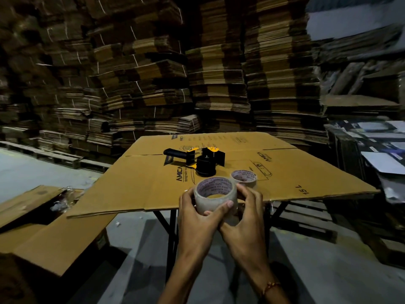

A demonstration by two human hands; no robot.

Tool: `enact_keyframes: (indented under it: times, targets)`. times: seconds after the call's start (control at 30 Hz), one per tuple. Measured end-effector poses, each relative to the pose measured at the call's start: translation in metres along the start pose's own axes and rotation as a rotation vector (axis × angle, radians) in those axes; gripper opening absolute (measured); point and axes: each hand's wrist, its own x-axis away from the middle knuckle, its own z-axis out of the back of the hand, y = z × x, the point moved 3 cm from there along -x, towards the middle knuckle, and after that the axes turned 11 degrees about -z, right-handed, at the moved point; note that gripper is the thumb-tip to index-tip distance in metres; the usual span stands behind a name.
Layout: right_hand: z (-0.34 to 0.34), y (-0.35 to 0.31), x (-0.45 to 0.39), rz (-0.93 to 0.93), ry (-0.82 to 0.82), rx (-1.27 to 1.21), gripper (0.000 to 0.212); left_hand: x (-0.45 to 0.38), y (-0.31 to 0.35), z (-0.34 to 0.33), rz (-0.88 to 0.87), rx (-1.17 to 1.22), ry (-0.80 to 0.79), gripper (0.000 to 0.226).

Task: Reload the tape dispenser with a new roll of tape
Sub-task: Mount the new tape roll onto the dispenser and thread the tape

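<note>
A full roll of clear tape with a printed cardboard core is held just in front of the table's near edge. My left hand wraps its left and front side, thumb across the face. My right hand grips its right side. A black and yellow tape dispenser lies on its side on the flattened cardboard sheet, handle pointing left, its black hub bare. A thin, nearly empty tape core sits on the sheet just behind my right hand.
The cardboard sheet covers a folding table with black legs. Open brown boxes stand at the lower left. Tall stacks of flattened cartons fill the back, and shelves of printed sheets stand on the right.
</note>
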Motion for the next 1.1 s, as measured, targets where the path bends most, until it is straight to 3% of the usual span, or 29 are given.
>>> enact_keyframes:
  times: [0.23, 0.4, 0.53, 0.7, 0.83, 0.97, 1.1]
  targets:
    - [-0.003, 0.014, 0.003, 0.012, -0.034, -0.003, 0.062, 0.000, -0.002, 0.007, -0.093, -0.111, 0.109, 0.074]
    - [-0.001, 0.012, 0.000, 0.030, -0.087, -0.040, 0.057, -0.002, 0.001, 0.011, -0.123, -0.155, 0.101, 0.075]
    - [0.007, -0.001, -0.003, 0.006, -0.195, -0.102, 0.052, -0.005, 0.004, 0.017, -0.082, -0.112, -0.026, 0.070]
    - [0.025, -0.011, -0.006, -0.053, -0.355, -0.185, 0.048, -0.014, 0.012, 0.029, 0.023, 0.022, -0.242, 0.083]
    - [0.030, -0.015, -0.010, -0.051, -0.393, -0.171, 0.050, -0.018, 0.013, 0.035, 0.024, -0.029, -0.325, 0.087]
    - [0.025, -0.016, -0.009, -0.013, -0.361, -0.081, 0.057, -0.014, 0.011, 0.029, -0.003, -0.066, -0.233, 0.088]
    - [0.017, -0.020, 0.003, 0.079, -0.203, -0.038, 0.050, -0.006, 0.008, 0.020, -0.036, -0.145, -0.028, 0.076]
